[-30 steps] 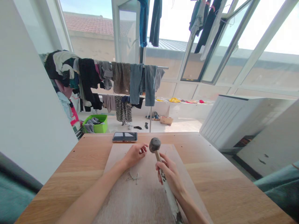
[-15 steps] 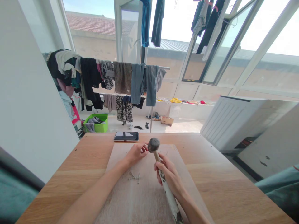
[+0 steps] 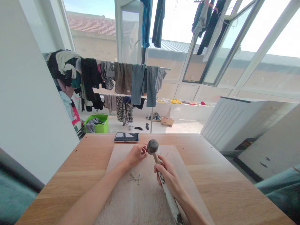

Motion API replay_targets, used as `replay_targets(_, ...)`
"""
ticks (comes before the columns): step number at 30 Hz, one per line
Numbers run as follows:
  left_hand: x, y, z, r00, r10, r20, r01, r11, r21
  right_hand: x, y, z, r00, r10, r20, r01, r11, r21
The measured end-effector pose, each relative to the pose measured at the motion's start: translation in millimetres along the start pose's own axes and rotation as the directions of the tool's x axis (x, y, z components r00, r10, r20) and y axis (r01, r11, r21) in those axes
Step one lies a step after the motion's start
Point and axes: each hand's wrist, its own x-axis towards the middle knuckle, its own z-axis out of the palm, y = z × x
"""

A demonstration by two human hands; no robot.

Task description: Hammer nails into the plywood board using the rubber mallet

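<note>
My right hand (image 3: 169,177) is wrapped round the pale wooden handle of a mallet (image 3: 152,146), whose round grey head hangs just above a thin pale board (image 3: 140,200) lying on the wooden table (image 3: 77,162). My left hand (image 3: 136,154) rests on the board right beside the mallet head, fingers pinched together on something too small to make out. A few loose nails (image 3: 134,178) lie on the board between my forearms.
A phone (image 3: 126,137) lies flat at the table's far edge. Beyond stand a clothes rack with hanging laundry (image 3: 131,81), a green basket (image 3: 97,123) on the floor, white panels (image 3: 229,122) at right and a white wall at left.
The mallet head has come down and slightly left, closer to my left hand's fingertips. My left hand stays in place on the board.
</note>
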Motion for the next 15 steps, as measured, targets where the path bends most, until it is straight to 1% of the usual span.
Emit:
replay_targets(4, -0.3, -1.1, 0.7, 1.000, -0.005, 0.013, 0.005, 1.000, 0.008, -0.2, -0.6, 0.3, 1.000, 0.004, -0.006, -0.004, 1.000, 0.011)
replay_targets(8, 0.2, 2.1, -1.7, 0.998, -0.040, 0.048, 0.039, 0.999, 0.037, 0.2, -1.8, -0.2, 1.000, 0.009, -0.006, -0.009, 1.000, -0.014)
replay_targets(10, 0.9, 5.5, -8.0, 0.994, -0.079, 0.082, 0.074, 0.995, 0.065, 0.7, -1.1, -1.2, 1.000, 0.013, -0.010, -0.013, 1.000, -0.021)
replay_targets(12, 1.3, 11.1, -18.9, 0.984, -0.121, 0.128, 0.107, 0.988, 0.110, 1.1, 0.2, -2.6, 1.000, 0.011, -0.027, -0.011, 1.000, -0.020)
replay_targets(15, -0.1, 25.8, -38.5, 0.955, -0.161, 0.249, 0.114, 0.975, 0.193, 1.4, 1.2, -5.1, 0.998, 0.001, -0.067, -0.002, 1.000, -0.016)
